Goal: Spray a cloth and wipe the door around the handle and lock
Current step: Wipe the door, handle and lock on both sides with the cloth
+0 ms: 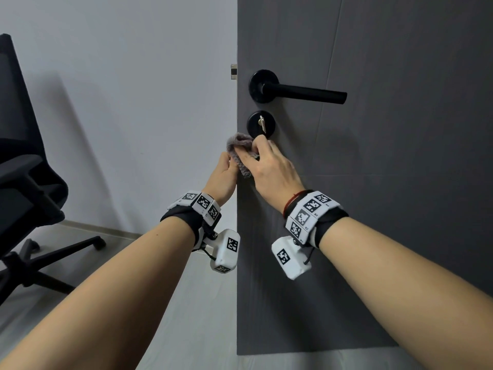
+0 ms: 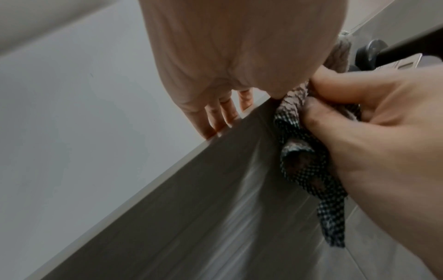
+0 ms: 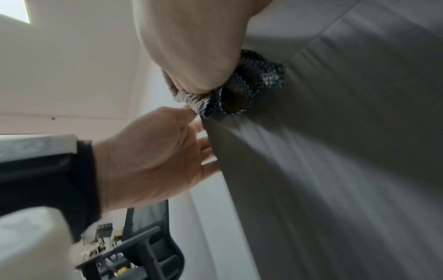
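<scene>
A dark grey door [image 1: 373, 182] carries a black lever handle [image 1: 301, 93] and, below it, a round black lock [image 1: 253, 128] with a key [image 1: 262, 124] in it. My right hand [image 1: 266, 166] grips a bunched grey-brown cloth [image 1: 240, 145] and presses it on the door just below the lock, near the door's free edge. In the right wrist view the cloth [image 3: 251, 83] lies squeezed between palm and door [image 3: 335, 151]. My left hand [image 1: 224, 174] holds the door's edge, its fingers [image 2: 215, 117] reaching behind the edge, thumb beside the cloth [image 2: 307, 164].
A black office chair [image 1: 24, 182] stands at the left on a light floor [image 1: 186, 303]. A pale wall [image 1: 133, 102] lies behind the door's edge. A metal latch plate [image 1: 234, 71] shows on the edge at handle height. No spray bottle is in view.
</scene>
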